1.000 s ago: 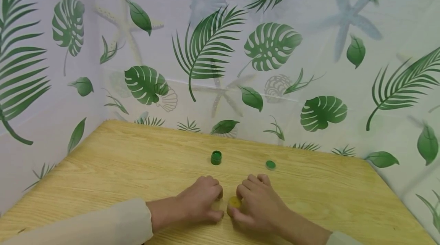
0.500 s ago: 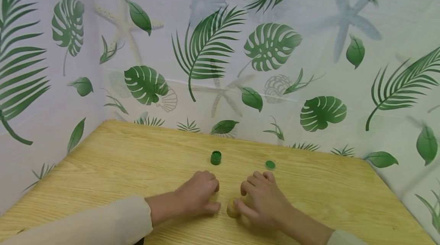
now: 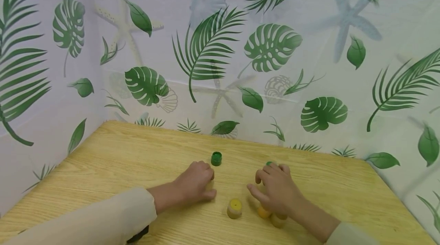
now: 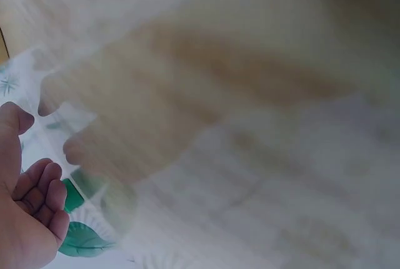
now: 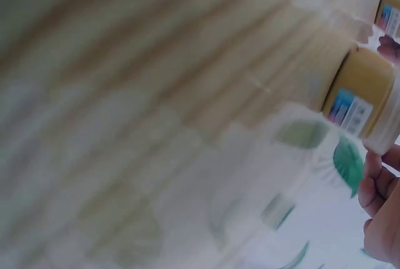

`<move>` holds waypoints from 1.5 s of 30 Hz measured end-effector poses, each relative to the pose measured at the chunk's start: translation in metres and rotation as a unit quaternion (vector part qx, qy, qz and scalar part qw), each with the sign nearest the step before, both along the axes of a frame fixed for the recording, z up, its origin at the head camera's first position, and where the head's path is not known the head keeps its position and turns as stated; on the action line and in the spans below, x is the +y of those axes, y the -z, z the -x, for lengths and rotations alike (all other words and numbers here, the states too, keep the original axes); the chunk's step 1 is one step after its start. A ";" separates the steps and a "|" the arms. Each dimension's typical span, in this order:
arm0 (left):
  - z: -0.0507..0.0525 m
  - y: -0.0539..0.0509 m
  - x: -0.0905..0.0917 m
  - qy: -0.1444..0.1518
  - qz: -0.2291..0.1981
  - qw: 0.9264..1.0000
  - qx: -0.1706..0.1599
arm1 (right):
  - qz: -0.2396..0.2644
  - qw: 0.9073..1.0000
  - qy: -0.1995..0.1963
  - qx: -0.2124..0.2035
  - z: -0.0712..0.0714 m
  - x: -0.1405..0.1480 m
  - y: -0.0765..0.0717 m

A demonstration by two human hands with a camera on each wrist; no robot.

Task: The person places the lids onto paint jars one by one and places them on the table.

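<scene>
A small yellow-topped paint jar (image 3: 235, 208) stands on the table between the hands, touched by neither. My right hand (image 3: 275, 187) hovers to its right, fingers loosely bent and thumb apart. Beneath that hand are two more yellowish jars, an orange-yellow jar (image 3: 263, 212) and a duller jar (image 3: 278, 220), both partly hidden. In the right wrist view, a labelled yellow jar (image 5: 359, 87) appears between thumb and fingers, with no clear grip. My left hand (image 3: 193, 184) holds nothing, its fingers loosely curled. Just beyond it stands an open green paint jar (image 3: 216, 158).
A green lid (image 3: 269, 163) lies behind the right hand's fingers, mostly covered by them. The wood-grain table (image 3: 137, 153) meets a leaf-printed cloth (image 3: 220, 54) at the back and sides.
My right hand has left the yellow-topped jar and moved right, so more jars show beneath it. My left hand has drawn back slightly to the left and farther up the table.
</scene>
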State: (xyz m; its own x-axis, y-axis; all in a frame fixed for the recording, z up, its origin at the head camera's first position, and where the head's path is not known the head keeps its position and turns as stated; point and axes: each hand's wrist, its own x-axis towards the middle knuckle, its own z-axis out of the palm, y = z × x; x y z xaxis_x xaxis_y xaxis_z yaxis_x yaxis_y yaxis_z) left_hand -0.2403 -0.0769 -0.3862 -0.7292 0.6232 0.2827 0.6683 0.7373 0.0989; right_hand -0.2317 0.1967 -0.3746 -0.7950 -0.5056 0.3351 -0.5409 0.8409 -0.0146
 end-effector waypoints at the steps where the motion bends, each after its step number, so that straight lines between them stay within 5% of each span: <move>1: 0.002 0.000 0.000 -0.001 0.000 1.000 0.004 | 0.001 1.000 0.005 -0.002 0.002 0.002 0.000; 13: 0.029 0.006 -0.008 -0.037 -0.021 0.999 -0.002 | -0.023 0.998 0.060 0.000 0.031 0.034 0.002; 29: 0.054 0.004 0.001 -0.099 -0.038 0.993 -0.041 | -0.025 0.986 0.148 -0.079 0.061 0.053 0.003; 35: 0.064 0.004 0.003 -0.119 -0.052 0.989 -0.066 | -0.024 0.981 0.161 -0.103 0.064 0.052 0.006; 45: 0.071 0.005 0.010 -0.108 -0.048 0.990 -0.074 | -0.015 0.981 0.150 -0.125 0.063 0.045 0.005</move>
State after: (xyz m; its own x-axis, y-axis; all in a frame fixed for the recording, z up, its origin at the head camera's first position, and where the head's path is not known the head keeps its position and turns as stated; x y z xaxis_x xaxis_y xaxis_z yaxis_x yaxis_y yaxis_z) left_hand -0.3113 -0.0670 -0.3912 -0.8804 0.4238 0.2128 0.4692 0.8434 0.2616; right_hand -0.2947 0.2420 -0.3797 -0.9650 -0.2427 0.0997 -0.2516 0.9638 -0.0884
